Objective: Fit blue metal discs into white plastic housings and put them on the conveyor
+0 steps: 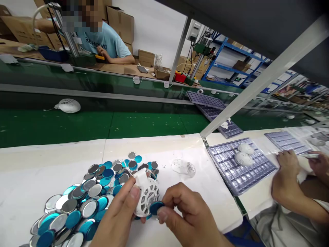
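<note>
My left hand [123, 209] is closed around a white slotted plastic housing [147, 192], its round vented face turned up and to the right. Between the thumb and fingers of my right hand [185, 212] is a blue disc [156, 207], held against the lower right edge of the housing. A large pile of silver and blue round discs [89, 188] spreads over the white table [15, 168] to the left of and behind my hands. A small clear-looking piece [190, 169] lies beyond my right hand.
A purple-grey tray [241, 175] holds white rounded housings [243, 159] at the right. Beside it are a co-worker's hands [289, 164]. Behind the table runs a green conveyor [144, 123] with another white housing [68, 106]. A slanted metal post [257, 79] rises at the right. Across sits a person [110, 41].
</note>
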`<state>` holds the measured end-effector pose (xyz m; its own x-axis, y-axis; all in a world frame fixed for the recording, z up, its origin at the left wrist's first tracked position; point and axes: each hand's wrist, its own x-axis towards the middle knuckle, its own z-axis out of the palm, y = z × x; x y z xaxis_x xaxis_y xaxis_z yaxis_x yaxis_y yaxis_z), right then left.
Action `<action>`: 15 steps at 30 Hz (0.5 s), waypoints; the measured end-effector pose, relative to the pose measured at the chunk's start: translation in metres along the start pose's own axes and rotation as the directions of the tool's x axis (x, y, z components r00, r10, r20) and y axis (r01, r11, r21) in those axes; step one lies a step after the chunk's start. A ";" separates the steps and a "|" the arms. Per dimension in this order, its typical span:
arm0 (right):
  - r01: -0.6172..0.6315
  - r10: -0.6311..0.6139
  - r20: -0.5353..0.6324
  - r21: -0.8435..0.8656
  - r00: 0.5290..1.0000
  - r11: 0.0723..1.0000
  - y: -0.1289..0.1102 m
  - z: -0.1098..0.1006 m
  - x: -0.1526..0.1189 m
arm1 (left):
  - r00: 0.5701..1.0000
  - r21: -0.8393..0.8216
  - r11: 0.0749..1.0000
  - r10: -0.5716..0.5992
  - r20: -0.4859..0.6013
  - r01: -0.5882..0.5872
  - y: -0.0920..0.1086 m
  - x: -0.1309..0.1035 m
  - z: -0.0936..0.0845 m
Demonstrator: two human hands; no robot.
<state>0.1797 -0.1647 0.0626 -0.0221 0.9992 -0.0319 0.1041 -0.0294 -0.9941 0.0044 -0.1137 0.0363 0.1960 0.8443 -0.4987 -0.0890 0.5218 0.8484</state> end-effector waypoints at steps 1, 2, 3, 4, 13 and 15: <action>0.018 -0.018 0.001 0.013 1.000 1.000 0.000 0.004 0.003 | 1.000 0.007 1.000 -0.002 -0.009 0.002 -0.002 0.000 -0.002; 0.028 -0.028 -0.001 0.018 1.000 0.999 0.000 0.007 0.005 | 1.000 0.015 1.000 -0.002 -0.008 0.003 -0.003 -0.001 -0.003; 0.037 -0.037 -0.002 0.023 0.999 0.999 0.000 0.009 0.007 | 1.000 0.022 1.000 0.001 -0.002 -0.001 -0.003 -0.002 -0.003; 0.046 -0.046 -0.002 0.024 0.999 0.999 0.000 0.010 0.008 | 1.000 0.025 1.000 0.006 0.002 -0.006 -0.002 -0.003 -0.003; -0.008 0.006 -0.045 -0.052 0.999 0.999 0.000 0.008 0.005 | 0.995 0.034 0.999 -0.032 -0.093 0.035 0.008 -0.014 0.008; -0.075 0.070 -0.088 -0.046 0.994 0.996 0.000 0.009 0.004 | 1.000 0.042 0.999 -0.006 0.003 0.006 0.009 -0.013 0.007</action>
<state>0.1711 -0.1606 0.0614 0.0730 0.9930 -0.0924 0.1515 -0.1026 -0.9831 0.0081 -0.1210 0.0518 0.1991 0.8406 -0.5037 -0.0464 0.5215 0.8520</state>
